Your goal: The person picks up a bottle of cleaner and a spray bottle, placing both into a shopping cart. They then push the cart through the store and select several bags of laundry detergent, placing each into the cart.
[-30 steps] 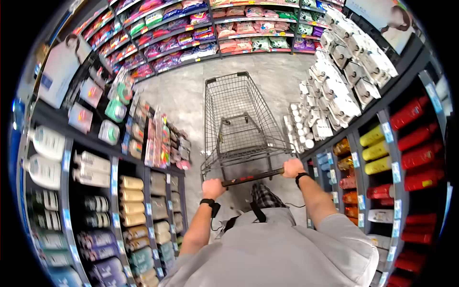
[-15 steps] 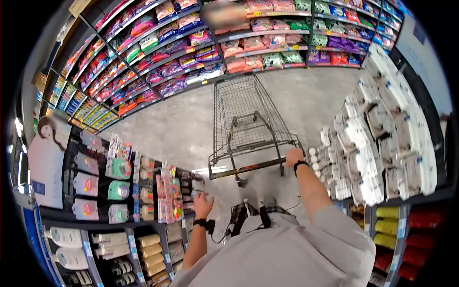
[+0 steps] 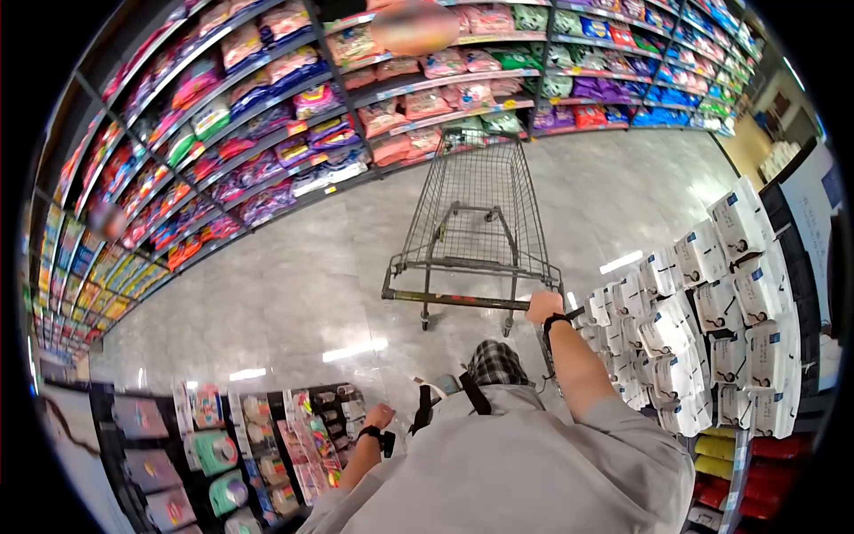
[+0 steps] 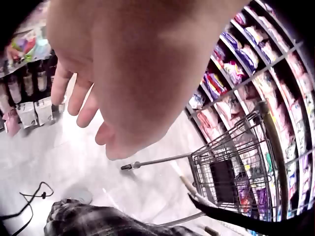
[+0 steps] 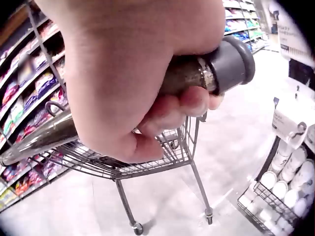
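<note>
A wire shopping cart [image 3: 476,214] stands ahead of the person, its basket bare in the head view. The right hand [image 3: 544,307] grips the right end of the cart's handle [image 3: 445,298]. In the right wrist view, its fingers [image 5: 194,101] curl round the bar beside the dark end cap [image 5: 234,64]. The left hand [image 3: 380,416] hangs low at the person's left, off the handle. Seen from the left wrist, this hand [image 4: 113,103] has loosely bent, slightly spread fingers with nothing between them; the cart lies beyond it.
Shelves of colourful bagged goods [image 3: 445,102] curve across the far side. White boxed packs [image 3: 703,303] hang on a display close at the right. Small hanging goods [image 3: 307,445] fill a rack at the lower left. Grey tiled floor [image 3: 294,276] runs between them.
The left hand let go of the handle and dropped to the person's side. The right hand kept its grip. The cart moved out of the narrow aisle while the view swung, bringing more bagged-goods shelving into sight.
</note>
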`<state>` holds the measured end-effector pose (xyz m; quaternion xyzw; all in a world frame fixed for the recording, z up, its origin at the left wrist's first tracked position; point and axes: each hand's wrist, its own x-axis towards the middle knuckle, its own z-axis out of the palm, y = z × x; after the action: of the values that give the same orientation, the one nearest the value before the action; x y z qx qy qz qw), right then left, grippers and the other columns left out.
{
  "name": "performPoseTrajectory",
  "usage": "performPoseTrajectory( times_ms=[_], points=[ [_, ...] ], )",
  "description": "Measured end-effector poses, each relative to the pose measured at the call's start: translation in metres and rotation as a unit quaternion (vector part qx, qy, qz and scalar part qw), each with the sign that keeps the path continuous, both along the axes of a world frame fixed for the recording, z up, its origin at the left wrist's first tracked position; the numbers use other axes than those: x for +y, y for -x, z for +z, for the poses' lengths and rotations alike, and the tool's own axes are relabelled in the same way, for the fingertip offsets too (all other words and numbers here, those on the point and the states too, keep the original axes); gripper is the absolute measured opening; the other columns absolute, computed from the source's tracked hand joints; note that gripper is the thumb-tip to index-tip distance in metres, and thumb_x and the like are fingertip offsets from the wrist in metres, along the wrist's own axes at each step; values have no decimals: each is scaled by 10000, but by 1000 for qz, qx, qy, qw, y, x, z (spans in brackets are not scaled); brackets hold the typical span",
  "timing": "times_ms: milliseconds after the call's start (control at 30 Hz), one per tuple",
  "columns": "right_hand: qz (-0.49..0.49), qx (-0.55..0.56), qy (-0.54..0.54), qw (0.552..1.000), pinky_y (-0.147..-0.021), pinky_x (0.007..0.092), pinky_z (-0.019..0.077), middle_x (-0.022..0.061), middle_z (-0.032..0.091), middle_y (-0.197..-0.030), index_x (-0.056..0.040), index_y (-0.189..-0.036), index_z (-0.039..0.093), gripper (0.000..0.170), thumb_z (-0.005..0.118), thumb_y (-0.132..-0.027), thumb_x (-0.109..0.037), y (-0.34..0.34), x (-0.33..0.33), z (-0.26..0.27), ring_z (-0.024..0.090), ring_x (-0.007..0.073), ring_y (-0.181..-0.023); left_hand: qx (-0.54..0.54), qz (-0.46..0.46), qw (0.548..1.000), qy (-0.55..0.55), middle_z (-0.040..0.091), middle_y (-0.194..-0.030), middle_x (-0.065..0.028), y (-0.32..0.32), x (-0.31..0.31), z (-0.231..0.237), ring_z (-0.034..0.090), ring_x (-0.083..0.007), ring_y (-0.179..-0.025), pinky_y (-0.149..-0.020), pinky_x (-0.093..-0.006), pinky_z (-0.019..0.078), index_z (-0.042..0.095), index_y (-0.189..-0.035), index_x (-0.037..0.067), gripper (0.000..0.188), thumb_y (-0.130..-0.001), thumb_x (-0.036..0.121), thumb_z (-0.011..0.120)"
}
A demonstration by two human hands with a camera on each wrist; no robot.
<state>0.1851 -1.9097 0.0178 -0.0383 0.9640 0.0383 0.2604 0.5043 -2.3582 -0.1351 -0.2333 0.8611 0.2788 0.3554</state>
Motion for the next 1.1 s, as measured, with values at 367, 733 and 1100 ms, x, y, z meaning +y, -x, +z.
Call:
performPoseTrajectory(
  times_ms=[367, 733, 1100],
  points=[
    [-129, 102, 42, 985, -686, 373, 527, 106, 696, -827, -68, -831, 693, 238, 634, -742, -281, 176, 38, -7, 675, 272, -778, 52, -127, 990, -18, 674, -992, -156, 259, -12, -4, 614, -345, -988, -868, -414, 486, 677, -949, 104, 346, -780, 390, 581],
    [-228, 79, 59, 969, -663, 387, 527, 110, 681, -857, -63, -952, 665, 334, 636, -748, -326, 339, 108, -20, 664, 277, -806, 91, -215, 972, -5, 693, -970, -109, 546, 64, 37, 642, -297, -964, -852, -395, 506, 663, -982, 121, 284, -813, 336, 587],
    [-272, 197, 61, 940, -723, 426, 489, 114, 643, -818, -103, -803, 662, 163, 647, -688, -217, 426, 252, -15, 621, 323, -828, 42, -405, 913, -34, 628, -1114, -170, 832, 170, -25, 574, -373, -1050, -902, -440, 463, 623, -1092, 114, 380, -795, 350, 593]
  ],
)
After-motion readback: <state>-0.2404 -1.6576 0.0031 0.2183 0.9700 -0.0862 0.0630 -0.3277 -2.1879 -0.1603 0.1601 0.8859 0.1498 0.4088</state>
